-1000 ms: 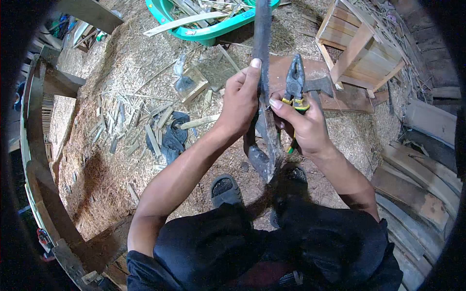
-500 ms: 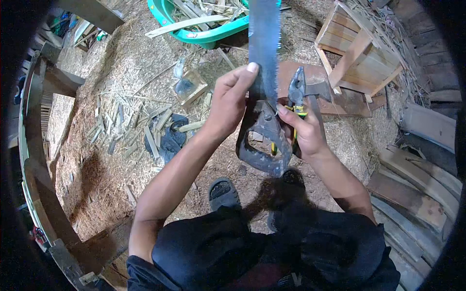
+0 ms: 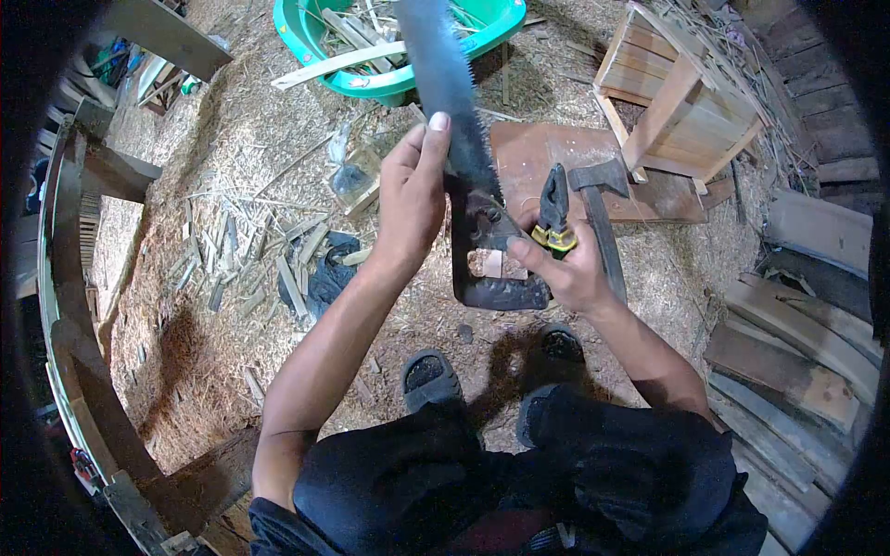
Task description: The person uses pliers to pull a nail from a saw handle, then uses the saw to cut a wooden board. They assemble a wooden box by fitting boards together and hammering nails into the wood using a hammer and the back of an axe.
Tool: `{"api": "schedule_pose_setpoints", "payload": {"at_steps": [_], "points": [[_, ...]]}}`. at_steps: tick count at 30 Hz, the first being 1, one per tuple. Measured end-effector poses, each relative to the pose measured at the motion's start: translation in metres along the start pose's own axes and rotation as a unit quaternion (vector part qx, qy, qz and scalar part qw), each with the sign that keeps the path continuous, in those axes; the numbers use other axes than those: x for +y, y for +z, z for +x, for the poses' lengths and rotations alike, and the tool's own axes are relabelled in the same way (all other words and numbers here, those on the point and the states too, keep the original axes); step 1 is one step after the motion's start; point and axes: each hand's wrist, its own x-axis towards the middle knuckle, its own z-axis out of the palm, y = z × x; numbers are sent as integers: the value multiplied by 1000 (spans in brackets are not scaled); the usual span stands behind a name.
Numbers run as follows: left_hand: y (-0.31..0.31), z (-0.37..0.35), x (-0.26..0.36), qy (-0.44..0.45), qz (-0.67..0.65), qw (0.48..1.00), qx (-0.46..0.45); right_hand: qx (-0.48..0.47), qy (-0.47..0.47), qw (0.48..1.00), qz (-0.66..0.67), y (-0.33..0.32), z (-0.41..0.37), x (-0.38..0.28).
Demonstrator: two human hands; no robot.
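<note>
My left hand (image 3: 414, 181) grips a hand saw (image 3: 443, 83) by the blade just above its handle, thumb flat along the metal. The toothed edge faces right, and the dark handle (image 3: 501, 295) hangs at the bottom. In my right hand (image 3: 573, 267) is a pair of pliers (image 3: 553, 199) with yellow and black grips, jaws pointing up. My right thumb reaches close to the saw handle; whether it touches cannot be made out. Behind that hand, a hatchet (image 3: 601, 178) lies with its head over a brown board (image 3: 519, 157), its handle partly hidden.
A green tub (image 3: 371, 83) of wood scraps stands ahead. A slatted wooden piece (image 3: 681, 111) leans at the right rear. Planks (image 3: 788, 371) are stacked at right. Wood offcuts (image 3: 232, 241) and a dark plastic bag (image 3: 334, 278) lie at left. Shavings cover the floor.
The saw has shifted left and its blade now tilts to the left. The pliers have turned and come apart from the saw handle, showing more of their yellow grips.
</note>
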Motion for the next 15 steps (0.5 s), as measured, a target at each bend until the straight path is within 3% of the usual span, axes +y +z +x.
{"api": "schedule_pose_setpoints", "payload": {"at_steps": [4, 7, 10, 13, 15], "points": [[2, -3, 0, 18, 95, 995, 4, -8, 49, 999, 20, 12, -11, -13], [-5, -1, -7, -27, 43, 999, -10, 28, 40, 999, -2, 16, -16, -15], [9, -11, 5, -56, -10, 998, 34, 34, 24, 999, -27, 16, -16, -30], [7, -18, 2, -66, 23, 996, 54, 59, 63, 996, 10, 20, -24, -33], [8, -20, 2, -89, 17, 993, 73, 68, 23, 997, -28, 20, -24, -29]]}}
